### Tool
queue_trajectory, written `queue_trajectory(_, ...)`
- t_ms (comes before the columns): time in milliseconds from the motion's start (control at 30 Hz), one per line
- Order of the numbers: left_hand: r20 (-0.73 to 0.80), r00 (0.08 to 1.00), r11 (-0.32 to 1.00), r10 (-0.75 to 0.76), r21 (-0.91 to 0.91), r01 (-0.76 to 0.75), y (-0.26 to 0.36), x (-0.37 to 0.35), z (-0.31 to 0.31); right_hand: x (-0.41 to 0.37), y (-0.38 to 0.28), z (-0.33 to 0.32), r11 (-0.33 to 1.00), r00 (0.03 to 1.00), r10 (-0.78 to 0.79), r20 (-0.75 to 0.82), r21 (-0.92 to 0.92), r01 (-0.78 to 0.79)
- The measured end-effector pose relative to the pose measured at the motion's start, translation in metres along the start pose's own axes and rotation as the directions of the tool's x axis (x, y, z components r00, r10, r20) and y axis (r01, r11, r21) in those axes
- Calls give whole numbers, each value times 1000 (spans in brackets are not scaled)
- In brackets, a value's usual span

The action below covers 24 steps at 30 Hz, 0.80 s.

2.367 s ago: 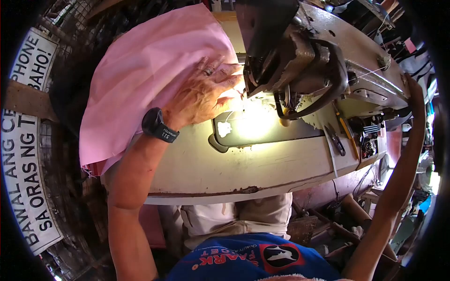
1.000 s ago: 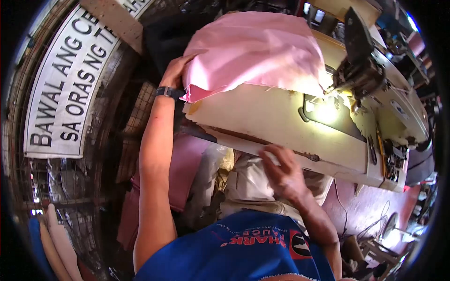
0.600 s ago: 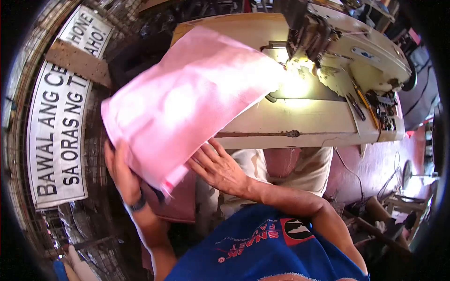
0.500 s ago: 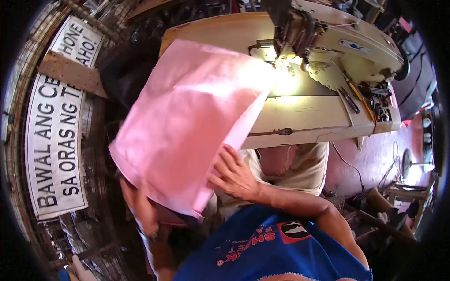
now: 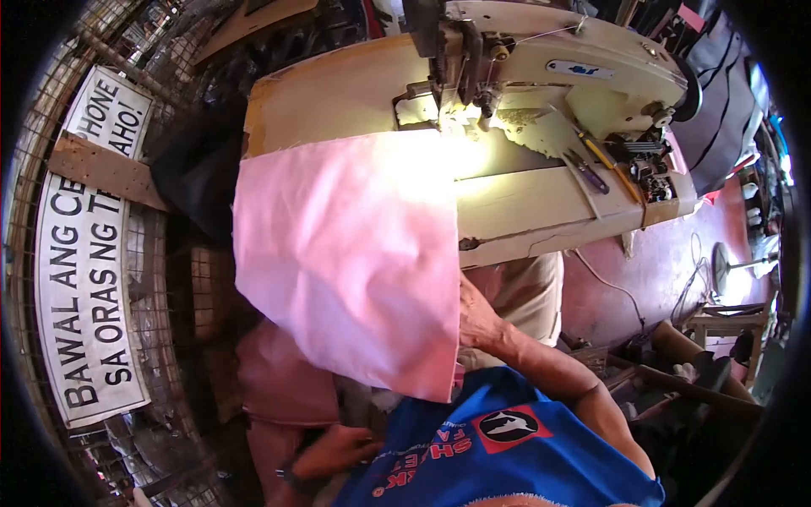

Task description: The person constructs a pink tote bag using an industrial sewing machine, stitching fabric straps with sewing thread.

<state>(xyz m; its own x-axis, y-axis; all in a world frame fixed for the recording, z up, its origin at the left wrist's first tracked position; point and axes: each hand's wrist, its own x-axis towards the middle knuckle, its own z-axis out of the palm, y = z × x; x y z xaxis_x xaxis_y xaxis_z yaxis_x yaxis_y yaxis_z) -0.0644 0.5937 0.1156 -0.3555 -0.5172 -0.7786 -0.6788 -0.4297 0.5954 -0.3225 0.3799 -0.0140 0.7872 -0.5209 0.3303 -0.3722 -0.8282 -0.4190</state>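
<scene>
A pink cloth panel (image 5: 338, 253) lies over the front left of the sewing machine bed (image 5: 338, 89) and drapes toward my lap, its upper edge near the lit needle area. My right hand (image 5: 479, 314) is at the cloth's right edge, with its fingers hidden behind the fabric. Below the panel, my left hand (image 5: 336, 450) is low over my lap, apart from the panel, its fingers loosely extended toward my blue shirt (image 5: 439, 448). More pink cloth (image 5: 283, 380) hangs at the left, beside that hand.
The sewing machine arm (image 5: 583, 68) stands at the back. A pencil (image 5: 610, 159) and dark-handled snips (image 5: 589, 173) lie on the bed's right side near a box of small parts (image 5: 655, 173). A wire grille with a lettered sign (image 5: 93, 253) borders the left.
The pink panel has turned and straightened, its lower end swinging right over my right hand's fingers. My left hand has left the cloth's lower left edge and moved down and right toward my lap.
</scene>
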Motion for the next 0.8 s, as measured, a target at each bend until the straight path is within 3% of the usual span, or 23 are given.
queue_trajectory(67,-205,959,963,194,-148,-226,35,-8,-50,-9,4,-4,992,994,-55,90,-108,65)
queue_trajectory(100,-330,884,942,332,66,-330,58,-3,-77,-7,0,-17,998,996,-65,55,30,63)
queue_trajectory(133,-419,773,877,476,290,-383,78,9,-104,-8,1,-25,993,994,-103,39,57,100)
queue_trajectory(167,-432,581,716,689,531,-453,89,37,-128,-8,3,-31,986,990,-141,18,87,139)
queue_trajectory(233,-320,316,426,893,825,-370,126,112,-176,-5,4,-42,981,985,-166,46,112,160)
queue_trajectory(267,-301,354,409,886,866,-289,143,150,-196,-7,4,-43,980,985,-169,41,111,163)
queue_trajectory(333,-134,368,236,920,940,-248,162,207,-226,-11,9,-45,978,982,-186,37,106,182)
queue_trajectory(433,-103,431,243,897,928,-284,167,239,-230,-8,5,-61,969,984,-174,25,180,167)
queue_trajectory(533,-245,372,332,895,924,-190,160,248,-211,-13,10,-73,956,981,-182,63,243,162)
queue_trajectory(667,-379,377,459,845,876,-149,165,249,-195,-20,18,-71,929,982,-176,63,340,145)
queue_trajectory(800,-383,379,472,843,863,-179,168,251,-198,-20,23,-74,907,979,-181,91,400,130)
